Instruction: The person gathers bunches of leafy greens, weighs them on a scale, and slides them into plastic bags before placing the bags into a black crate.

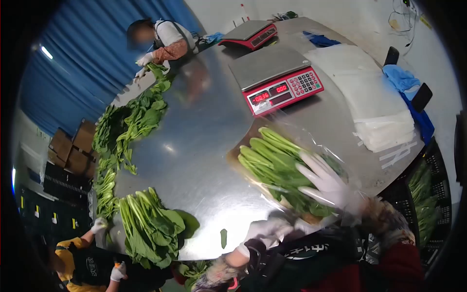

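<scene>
Greens [272, 158] lie in a clear bag [292, 182] on the table [194, 160], the right hand [328, 187] spread over them — the left hand [270, 231] is near the bag's lower edge, its grip unclear — these look bagged, with loose bunches [151, 226] left unbagged

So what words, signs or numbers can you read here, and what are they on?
"-0036", near scale's left display; decimal point unclear.
"0.00", near scale's right display.
Too small or blurred to read: near scale's keypad, far scale's panel, foreground apron lettering, co-worker's apron logo, dark crates' tags.
</scene>
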{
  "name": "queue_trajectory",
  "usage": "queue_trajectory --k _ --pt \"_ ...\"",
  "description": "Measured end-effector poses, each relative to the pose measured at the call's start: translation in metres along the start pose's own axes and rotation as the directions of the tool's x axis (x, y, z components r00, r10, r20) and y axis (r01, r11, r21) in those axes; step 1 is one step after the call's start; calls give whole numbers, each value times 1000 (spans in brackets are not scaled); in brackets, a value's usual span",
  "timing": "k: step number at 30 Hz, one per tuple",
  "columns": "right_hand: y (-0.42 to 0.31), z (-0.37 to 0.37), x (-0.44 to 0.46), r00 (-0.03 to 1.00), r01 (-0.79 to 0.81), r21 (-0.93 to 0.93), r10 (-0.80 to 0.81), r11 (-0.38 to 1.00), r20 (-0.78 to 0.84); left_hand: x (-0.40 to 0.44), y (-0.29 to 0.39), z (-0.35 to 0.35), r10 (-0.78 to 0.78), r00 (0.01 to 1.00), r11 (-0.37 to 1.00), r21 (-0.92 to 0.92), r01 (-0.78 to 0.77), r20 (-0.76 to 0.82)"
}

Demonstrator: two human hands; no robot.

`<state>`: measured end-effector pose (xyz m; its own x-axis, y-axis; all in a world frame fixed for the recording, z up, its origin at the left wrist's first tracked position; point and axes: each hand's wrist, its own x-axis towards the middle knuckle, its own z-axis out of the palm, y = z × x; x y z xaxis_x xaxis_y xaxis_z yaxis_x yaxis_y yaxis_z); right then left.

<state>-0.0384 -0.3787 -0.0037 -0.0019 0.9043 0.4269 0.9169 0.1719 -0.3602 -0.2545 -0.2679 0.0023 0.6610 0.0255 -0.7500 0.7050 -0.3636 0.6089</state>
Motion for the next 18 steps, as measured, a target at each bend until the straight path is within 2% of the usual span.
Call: queue_trajectory --k 1,2,4,5,6,8,10,11,12,13,14,15,16,17,18 --pt "4 2 -39 1000 -4 -56 6 998 29 -8 -7 -7 332 847 914 363 -180 -415" --pt "8 4 -67 998 -3 -108 10 994 63 -13 -12 -8 676 448 699 702 -137 -585" --pt "5 -15 -69 958 -165 -89 181 982 224 22 -7 -14 842 449 375 923 -89 -299" --pt "1 -32 -66 921 -244 -98 263 965 287 68 -11 -23 901 419 209 960 -186 -115" --pt "-1 -51 -49 859 -269 -232 341 935 381 85 -10 -30 947 284 239 919 -313 -150" --pt "-6 -103 8 683 -271 -491 525 828 508 70 27 -49 920 143 393 863 -317 -366" --pt "-13 -155 50 776 -532 -125 541 838 325 33 56 -79 846 -64 436 755 -491 -530" --pt "-13 -166 56 957 -288 4 288 958 -42 5 64 -82 726 -72 512 608 -607 -684" --pt "-28 -187 72 988 -97 -126 80 987 -134 -14 68 -84 611 -48 521 447 -727 -790" --pt "-46 -202 93 970 86 -270 -142 959 -196 -33 72 -85 481 -22 475 282 -834 -877" --pt "-52 -203 106 957 158 -162 -192 974 -218 -43 70 -84 384 35 368 118 -922 -923" --pt "-56 -199 117 953 213 -213 -250 954 -171 -46 65 -86 370 21 439 155 -885 -929" --pt "-59 -197 128 945 267 -266 -305 926 -115 -53 70 -88 391 56 440 133 -888 -919" --pt "-71 -215 142 976 189 1 -188 982 107 -55 67 -94 397 126 388 42 -921 -909" --pt "-80 -225 154 973 64 92 -83 994 217 -54 64 -100 409 197 337 -53 -940 -891"
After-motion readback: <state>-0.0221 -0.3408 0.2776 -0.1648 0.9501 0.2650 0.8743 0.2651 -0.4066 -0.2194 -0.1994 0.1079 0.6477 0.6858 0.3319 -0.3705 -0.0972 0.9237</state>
